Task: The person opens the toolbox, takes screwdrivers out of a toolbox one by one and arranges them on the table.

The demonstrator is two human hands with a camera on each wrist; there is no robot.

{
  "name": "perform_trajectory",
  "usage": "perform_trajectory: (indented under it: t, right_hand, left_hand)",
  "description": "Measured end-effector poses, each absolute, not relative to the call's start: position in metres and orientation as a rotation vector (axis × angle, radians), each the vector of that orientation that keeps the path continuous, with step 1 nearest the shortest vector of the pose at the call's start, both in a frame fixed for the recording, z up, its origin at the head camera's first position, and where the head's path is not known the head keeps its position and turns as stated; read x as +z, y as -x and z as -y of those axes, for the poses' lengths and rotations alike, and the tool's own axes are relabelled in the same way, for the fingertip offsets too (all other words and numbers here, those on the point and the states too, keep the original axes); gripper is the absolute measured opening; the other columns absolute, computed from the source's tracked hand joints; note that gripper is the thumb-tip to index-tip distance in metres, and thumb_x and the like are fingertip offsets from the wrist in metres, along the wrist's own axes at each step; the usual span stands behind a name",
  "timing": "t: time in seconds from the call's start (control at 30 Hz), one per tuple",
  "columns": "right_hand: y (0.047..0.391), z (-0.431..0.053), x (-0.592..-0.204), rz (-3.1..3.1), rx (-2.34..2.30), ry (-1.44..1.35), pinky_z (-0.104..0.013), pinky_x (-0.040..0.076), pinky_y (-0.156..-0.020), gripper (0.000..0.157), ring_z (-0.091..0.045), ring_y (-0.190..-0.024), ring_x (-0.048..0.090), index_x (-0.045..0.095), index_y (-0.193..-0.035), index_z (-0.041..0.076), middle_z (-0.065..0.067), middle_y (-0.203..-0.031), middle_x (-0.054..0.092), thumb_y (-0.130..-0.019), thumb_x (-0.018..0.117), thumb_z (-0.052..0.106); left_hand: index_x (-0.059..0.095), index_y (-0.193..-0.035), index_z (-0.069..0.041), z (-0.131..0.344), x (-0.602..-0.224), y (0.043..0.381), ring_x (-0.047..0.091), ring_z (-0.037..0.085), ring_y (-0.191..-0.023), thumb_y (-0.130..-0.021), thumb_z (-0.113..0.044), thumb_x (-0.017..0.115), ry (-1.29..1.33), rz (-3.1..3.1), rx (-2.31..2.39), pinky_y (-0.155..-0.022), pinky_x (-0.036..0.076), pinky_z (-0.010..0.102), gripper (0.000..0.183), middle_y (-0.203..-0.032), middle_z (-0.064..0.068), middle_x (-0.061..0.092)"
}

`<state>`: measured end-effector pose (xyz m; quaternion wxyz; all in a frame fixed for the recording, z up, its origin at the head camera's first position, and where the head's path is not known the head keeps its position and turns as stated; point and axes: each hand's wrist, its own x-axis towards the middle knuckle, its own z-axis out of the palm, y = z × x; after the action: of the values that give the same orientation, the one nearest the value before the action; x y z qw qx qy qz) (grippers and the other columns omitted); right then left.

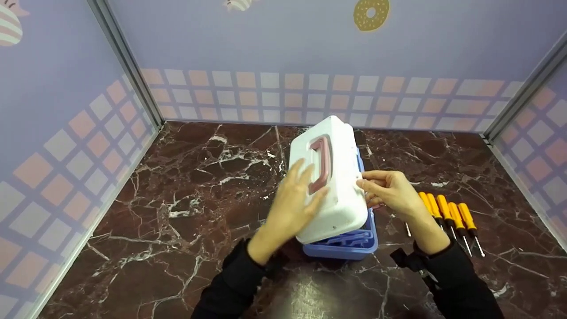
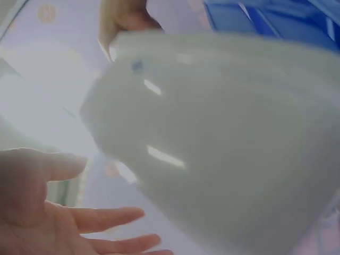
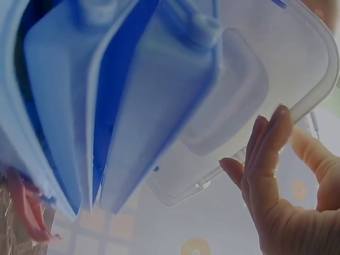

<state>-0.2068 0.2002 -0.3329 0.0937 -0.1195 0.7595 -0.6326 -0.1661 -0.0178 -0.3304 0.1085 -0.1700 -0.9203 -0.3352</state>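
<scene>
A toolbox stands mid-table with its white lid [image 1: 347, 155] tilted partly raised over the blue base [image 1: 341, 252]. Set into the lid is a pink carrying handle [image 1: 327, 164]. My right hand [image 1: 394, 195] pinches the lid's right edge between thumb and fingers. By the lid's left side, my left hand [image 1: 288, 210] has its fingers spread; in the left wrist view a gap shows between that hand [image 2: 48, 212] and the lid. Blue inner trays [image 3: 159, 106] stand slanted under the lid in the right wrist view, with a pink latch [image 3: 32, 210] hanging at the base's side.
Several screwdrivers [image 1: 444, 208] with yellow-and-black handles lie in a row right of the box, partly behind the right forearm. The dark marbled tabletop [image 1: 186, 186] is bounded by patterned panels [image 1: 248, 48] at the back and both sides.
</scene>
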Motion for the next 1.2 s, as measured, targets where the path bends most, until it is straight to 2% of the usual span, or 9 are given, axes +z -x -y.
perform_trajectory:
  t: [0.1, 0.27, 0.57, 0.77, 0.87, 0.97, 1.03, 1.1, 1.2]
  right_hand:
    - [0.207, -0.202, -0.334, -2.294, -1.845, 0.343, -0.017, 0.043, -0.041, 0.042, -0.007, -0.045, 0.052, 0.048, -0.112, -0.018, -0.002, -0.06, 0.06, -0.083, 0.062, 0.009]
    - [0.207, -0.208, -0.338, -2.407, -1.711, 0.357, -0.019, 0.044, -0.043, 0.045, -0.008, -0.046, 0.052, 0.051, -0.111, -0.017, -0.003, -0.059, 0.06, -0.081, 0.065, 0.013]
    - [0.203, -0.223, -0.356, -2.36, -1.696, 0.383, -0.019, 0.046, -0.05, 0.048, -0.006, -0.053, 0.052, 0.037, -0.121, -0.021, -0.003, -0.064, 0.058, -0.088, 0.054, 0.01]
    - [0.196, -0.226, -0.37, -2.472, -1.646, 0.428, -0.022, 0.046, -0.053, 0.046, -0.013, -0.058, 0.052, 0.036, -0.129, -0.01, -0.008, -0.065, 0.055, -0.092, 0.048, 0.015]
    - [0.193, -0.226, -0.375, -2.547, -1.636, 0.45, -0.022, 0.045, -0.053, 0.041, -0.013, -0.059, 0.051, 0.041, -0.128, -0.004, -0.013, -0.076, 0.059, -0.092, 0.047, 0.015]
    - [0.191, -0.226, -0.382, -2.685, -1.586, 0.482, -0.023, 0.044, -0.065, 0.036, -0.014, -0.073, 0.053, 0.046, -0.126, -0.001, -0.016, -0.094, 0.06, -0.092, 0.047, 0.013]
    - [0.19, -0.227, -0.386, -2.757, -1.551, 0.509, -0.026, 0.042, -0.078, 0.034, -0.017, -0.089, 0.052, 0.049, -0.124, 0.0, -0.018, -0.107, 0.056, -0.092, 0.047, 0.012]
    - [0.19, -0.228, -0.391, -2.782, -1.545, 0.542, -0.03, 0.035, -0.09, 0.032, -0.023, -0.107, 0.047, 0.05, -0.122, -0.003, -0.02, -0.116, 0.052, -0.092, 0.046, 0.009]
    - [0.19, -0.231, -0.397, -2.768, -1.563, 0.602, -0.039, 0.028, -0.098, 0.031, -0.031, -0.118, 0.039, 0.052, -0.118, -0.008, -0.023, -0.124, 0.047, -0.092, 0.044, 0.006]
  left_hand:
    - [0.024, -0.138, 0.001, 0.033, -0.343, 0.175, 0.017, 0.034, -0.13, -0.09, -0.044, 0.042, 0.366, 2.817, -1.035, -0.102, 0.017, 0.047, 0.069, -0.143, 0.021, 0.012]
    - [0.014, -0.137, 0.009, 0.042, -0.363, 0.184, 0.015, 0.034, -0.13, -0.09, -0.043, 0.042, 0.313, 2.881, -1.144, -0.104, 0.016, 0.042, 0.076, -0.142, 0.027, 0.011]
    - [0.026, -0.132, 0.012, 0.03, -0.371, 0.186, 0.028, 0.037, -0.125, -0.089, -0.04, 0.047, 0.351, 2.806, -1.243, -0.102, 0.021, 0.043, 0.071, -0.134, 0.029, 0.03]
    - [0.027, -0.131, 0.013, 0.021, -0.373, 0.186, 0.034, 0.036, -0.122, -0.087, -0.041, 0.05, 0.33, 2.793, -1.237, -0.1, 0.026, 0.042, 0.073, -0.132, 0.029, 0.032]
    - [0.028, -0.131, 0.013, 0.018, -0.373, 0.186, 0.036, 0.036, -0.12, -0.086, -0.04, 0.052, 0.316, 2.784, -1.242, -0.099, 0.028, 0.042, 0.074, -0.132, 0.029, 0.033]
    - [0.029, -0.131, 0.013, 0.015, -0.373, 0.185, 0.036, 0.037, -0.12, -0.086, -0.041, 0.052, 0.299, 2.79, -1.22, -0.099, 0.029, 0.042, 0.074, -0.132, 0.029, 0.032]
    - [0.029, -0.13, 0.013, 0.013, -0.374, 0.184, 0.037, 0.038, -0.118, -0.086, -0.041, 0.052, 0.288, 2.8, -1.19, -0.098, 0.03, 0.042, 0.074, -0.133, 0.029, 0.031]
    - [0.029, -0.131, 0.013, 0.011, -0.374, 0.183, 0.04, 0.039, -0.116, -0.086, -0.042, 0.052, 0.28, 2.813, -1.154, -0.096, 0.032, 0.042, 0.074, -0.133, 0.029, 0.031]
    - [0.031, -0.13, 0.013, 0.008, -0.375, 0.182, 0.048, 0.041, -0.107, -0.086, -0.042, 0.053, 0.279, 2.816, -1.083, -0.09, 0.039, 0.042, 0.074, -0.132, 0.029, 0.033]
